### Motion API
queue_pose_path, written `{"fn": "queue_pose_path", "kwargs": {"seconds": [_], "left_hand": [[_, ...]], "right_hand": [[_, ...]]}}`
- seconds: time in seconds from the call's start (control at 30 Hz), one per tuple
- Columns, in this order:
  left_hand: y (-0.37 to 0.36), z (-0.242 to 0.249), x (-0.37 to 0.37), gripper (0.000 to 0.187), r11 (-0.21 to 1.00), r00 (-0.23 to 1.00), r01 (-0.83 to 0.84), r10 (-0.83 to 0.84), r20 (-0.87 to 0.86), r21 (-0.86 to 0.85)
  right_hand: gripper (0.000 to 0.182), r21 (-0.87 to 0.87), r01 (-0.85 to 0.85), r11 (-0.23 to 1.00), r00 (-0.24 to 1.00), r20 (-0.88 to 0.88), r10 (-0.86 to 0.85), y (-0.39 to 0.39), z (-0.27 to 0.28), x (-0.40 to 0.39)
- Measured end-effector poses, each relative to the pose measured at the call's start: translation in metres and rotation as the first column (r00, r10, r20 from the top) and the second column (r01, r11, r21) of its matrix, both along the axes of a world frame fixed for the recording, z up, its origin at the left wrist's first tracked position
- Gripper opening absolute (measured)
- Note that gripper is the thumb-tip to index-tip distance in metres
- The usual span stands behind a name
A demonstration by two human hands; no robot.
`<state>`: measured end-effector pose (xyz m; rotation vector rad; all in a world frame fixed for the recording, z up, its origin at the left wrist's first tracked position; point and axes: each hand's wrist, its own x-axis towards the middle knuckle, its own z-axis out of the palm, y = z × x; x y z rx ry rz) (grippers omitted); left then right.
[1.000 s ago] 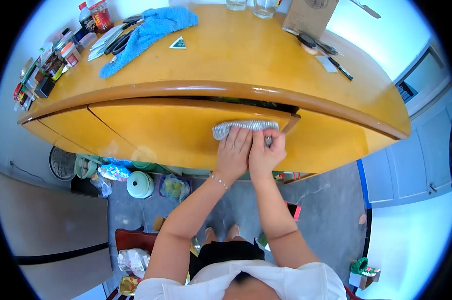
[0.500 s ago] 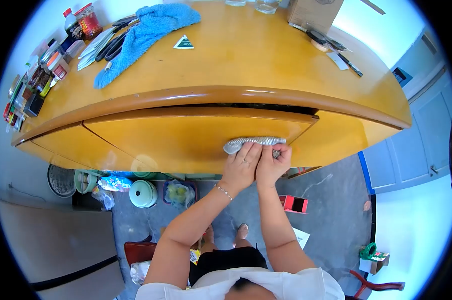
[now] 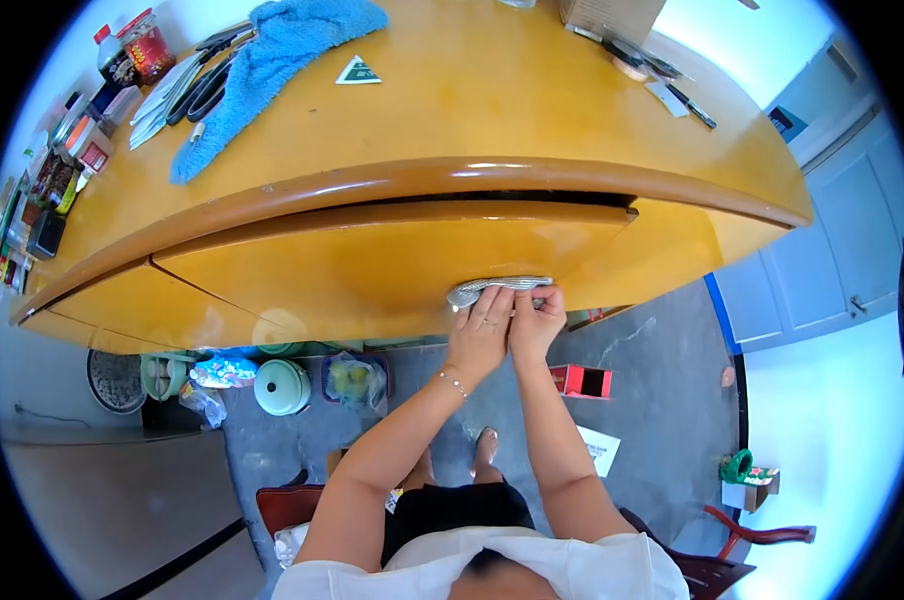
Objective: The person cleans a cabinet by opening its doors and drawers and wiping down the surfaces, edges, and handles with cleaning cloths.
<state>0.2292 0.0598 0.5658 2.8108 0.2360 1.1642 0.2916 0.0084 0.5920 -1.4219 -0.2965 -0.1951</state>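
Note:
Both my hands are at a silver-grey ribbed cloth that lies bunched against the yellow wooden drawer front. My left hand has its fingers together over the lower edge of the cloth, pressing it to the wood. Close beside it, my right hand pinches the cloth's right end between thumb and curled fingers. A narrow dark gap shows above the drawer front, below the rounded table edge.
On the tabletop lie a blue towel, black-handled scissors, a green-and-white triangular packet and a pen. Jars and bottles crowd the left end. Below stand a pale green pot and a red box.
Both hands have shifted slightly left along the drawer front with the cloth, whose right end is now flatter and more folded. The whole view has tilted slightly.

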Motion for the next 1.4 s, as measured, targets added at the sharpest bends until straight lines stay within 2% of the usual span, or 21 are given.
{"fn": "queue_pose_path", "kwargs": {"seconds": [0.1,0.17,0.23,0.27,0.37,0.4,0.47,0.5,0.63,0.7,0.73,0.83,0.9,0.93,1.0,1.03,1.07,1.2,1.27,1.33,1.4], "left_hand": [[-0.003,0.001,0.006,0.038,1.000,1.000,-0.005,0.005,0.017,-0.002],[-0.007,0.044,0.015,0.035,0.999,0.998,0.010,-0.007,0.062,-0.051],[-0.008,0.054,0.021,0.034,0.999,0.995,0.003,0.002,0.102,-0.047],[-0.009,0.050,0.021,0.034,0.999,0.994,-0.005,0.010,0.107,-0.046],[-0.009,0.002,0.018,0.037,0.998,0.999,-0.035,0.037,0.033,-0.043],[-0.006,-0.004,0.013,0.038,0.999,0.999,-0.036,0.036,-0.010,-0.026],[-0.009,-0.012,0.008,0.040,0.999,0.999,-0.027,0.026,-0.038,-0.019],[-0.011,0.003,0.011,0.039,1.000,1.000,-0.019,0.019,-0.006,-0.021],[-0.019,0.078,0.035,0.037,1.000,0.990,-0.003,0.005,0.143,-0.016],[-0.020,0.088,0.042,0.038,1.000,0.981,-0.013,0.009,0.194,0.018],[-0.018,0.079,0.041,0.037,0.999,0.986,-0.015,0.009,0.164,0.031],[-0.017,0.023,0.019,0.037,0.992,0.995,-0.058,0.048,-0.090,-0.108],[-0.001,-0.037,0.005,0.037,0.989,0.976,-0.095,0.070,-0.205,-0.114],[0.004,-0.054,-0.008,0.038,0.986,0.961,-0.111,0.075,-0.267,-0.124],[0.017,-0.053,-0.025,0.037,0.997,0.979,-0.075,0.069,-0.191,-0.025],[0.027,-0.036,-0.026,0.037,0.997,0.987,-0.064,0.068,-0.144,0.034],[0.029,-0.019,-0.026,0.033,0.987,0.957,-0.116,0.081,-0.279,-0.110],[0.050,0.065,-0.027,0.031,0.974,0.972,-0.222,0.224,0.073,-0.033],[0.063,0.077,-0.028,0.031,0.981,0.969,-0.194,0.188,0.163,0.024],[0.066,0.038,-0.036,0.031,0.984,0.984,-0.178,0.178,0.007,-0.009],[0.065,-0.018,-0.047,0.031,0.984,0.980,-0.178,0.176,-0.090,-0.012]], "right_hand": [[0.019,-0.125,0.020,0.992,0.999,0.034,-0.016,-0.010,0.008,0.009],[0.018,0.011,0.008,1.000,0.997,0.074,-0.008,-0.009,0.042,0.014],[0.018,0.090,-0.011,0.996,0.998,0.061,0.006,-0.010,0.068,0.014],[0.019,-0.083,0.082,0.993,0.986,0.149,-0.069,-0.013,0.061,0.017],[0.021,-0.081,0.038,0.996,0.991,0.127,-0.028,-0.010,0.000,0.016],[0.021,-0.044,0.002,0.999,0.993,0.118,0.003,-0.007,-0.006,0.013],[0.020,-0.121,0.015,0.993,0.999,0.036,-0.011,-0.017,-0.011,0.016],[0.020,-0.156,0.016,0.988,1.000,0.001,-0.016,-0.018,0.002,0.019],[0.018,0.106,0.012,0.994,0.996,0.090,-0.021,-0.020,0.091,0.031],[0.018,0.020,0.066,0.998,0.983,0.168,-0.069,-0.022,0.096,0.032],[0.018,-0.023,0.089,0.996,0.975,0.207,-0.083,-0.022,0.095,0.032],[0.018,-0.114,-0.031,0.993,0.998,-0.057,0.025,-0.021,0.020,0.023],[0.020,-0.170,-0.013,0.985,0.982,0.184,0.045,-0.009,-0.043,0.011],[0.020,-0.213,-0.027,0.977,0.994,0.102,0.050,-0.008,-0.055,0.003],[0.019,-0.281,-0.065,0.957,0.998,-0.044,0.055,-0.001,-0.064,-0.006],[0.019,-0.251,-0.057,0.966,0.997,0.033,0.067,0.010,-0.045,-0.008],[0.019,-0.228,-0.050,0.972,0.993,0.094,0.073,0.016,-0.027,-0.013],[0.019,0.014,-0.039,0.999,0.965,0.261,0.034,0.052,0.081,-0.032],[0.018,-0.057,0.044,0.997,0.964,0.263,-0.028,0.057,0.084,-0.041],[0.017,-0.177,0.118,0.977,0.966,0.248,-0.072,0.056,0.058,-0.046],[0.018,-0.186,0.116,0.976,0.941,0.336,-0.047,0.060,-0.015,-0.044]]}}
